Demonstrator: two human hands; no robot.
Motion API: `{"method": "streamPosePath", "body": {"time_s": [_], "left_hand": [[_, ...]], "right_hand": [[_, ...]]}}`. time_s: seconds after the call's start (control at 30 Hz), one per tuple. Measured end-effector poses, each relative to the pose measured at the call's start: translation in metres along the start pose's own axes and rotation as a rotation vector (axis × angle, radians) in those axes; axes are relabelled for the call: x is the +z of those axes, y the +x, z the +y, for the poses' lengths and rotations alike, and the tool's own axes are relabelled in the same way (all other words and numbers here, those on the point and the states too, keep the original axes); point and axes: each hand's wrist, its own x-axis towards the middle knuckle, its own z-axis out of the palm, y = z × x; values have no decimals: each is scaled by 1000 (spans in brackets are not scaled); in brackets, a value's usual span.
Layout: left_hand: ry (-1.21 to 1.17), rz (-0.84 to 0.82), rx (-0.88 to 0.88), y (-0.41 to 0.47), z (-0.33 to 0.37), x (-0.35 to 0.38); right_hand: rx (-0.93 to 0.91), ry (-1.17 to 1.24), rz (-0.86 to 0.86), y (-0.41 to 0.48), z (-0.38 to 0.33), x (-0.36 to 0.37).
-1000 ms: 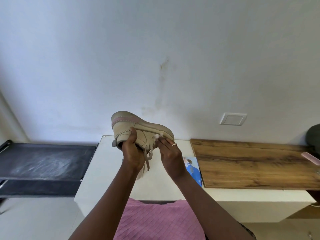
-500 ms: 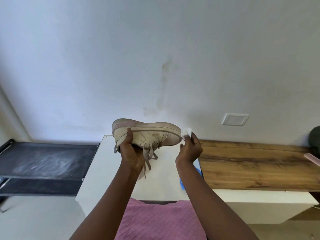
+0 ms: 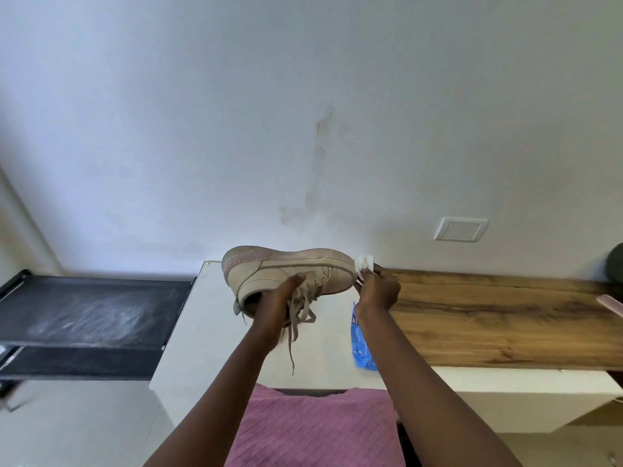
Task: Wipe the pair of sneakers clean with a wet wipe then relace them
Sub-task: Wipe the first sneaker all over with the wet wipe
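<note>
Shifting off the laced side of the sneaker [image 3: 290, 274], where it was a second ago, the right hand [image 3: 377, 291] is now working at the toe tip, and the shoe is lying level rather than tilted. Nearest, below the sneaker, a pink ribbed garment [image 3: 313, 429] is filling the bottom of the view, with both forearms reaching up over it. Under the sneaker's toe end, a blue wipe packet [image 3: 360, 345] is lying on the white tabletop [image 3: 209, 332]. The left hand [image 3: 273, 305] is gripping the sneaker at its opening, thumb pressing on the side, holding it in the air above the tabletop with the sole turned up and the heel to the left. Loose laces [image 3: 300, 311] are dangling past that wrist. The right hand's fingers are pinching a white wet wipe [image 3: 364, 263] against the toe. Right of the sneaker a wooden board [image 3: 488, 318] is covering the tabletop; left of it a dark rack [image 3: 91, 311] is standing lower. Behind the sneaker, up and to the right, a white switch plate [image 3: 460, 229] is sitting on the wall [image 3: 303, 129].
</note>
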Motion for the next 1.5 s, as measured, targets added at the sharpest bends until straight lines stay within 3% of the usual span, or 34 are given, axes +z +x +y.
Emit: {"method": "streamPosePath", "body": {"time_s": [0.17,0.33,0.47,0.7,0.83,0.97,1.1,1.37,1.5], "left_hand": [[93,-49,-102,-2,-7,3],[22,-46,6,-2,-8,3],[97,-94,-7,-3,-5,10],[266,-199,-63,-7,-4,12],[257,-162,-21,-7,-7,11],[261,-160,193,-11,0,15],[300,-158,113,-12,-3,14],[274,-94,146,-12,11,16],[310,-75,156,-9,11,16]], "right_hand": [[-115,-113,-24,-9,-4,-4],[-671,-469,-36,-34,-34,-2],[-1039,-764,-202,-47,-31,9],[-1274,-774,-446,-80,-38,20],[-1407,-754,-584,-97,-38,24],[-1489,-808,-554,-93,-42,18],[-1464,-877,-445,-74,-43,6],[-1098,-767,-306,-33,-41,-2],[-1208,-698,-326,-58,-48,3]]}}
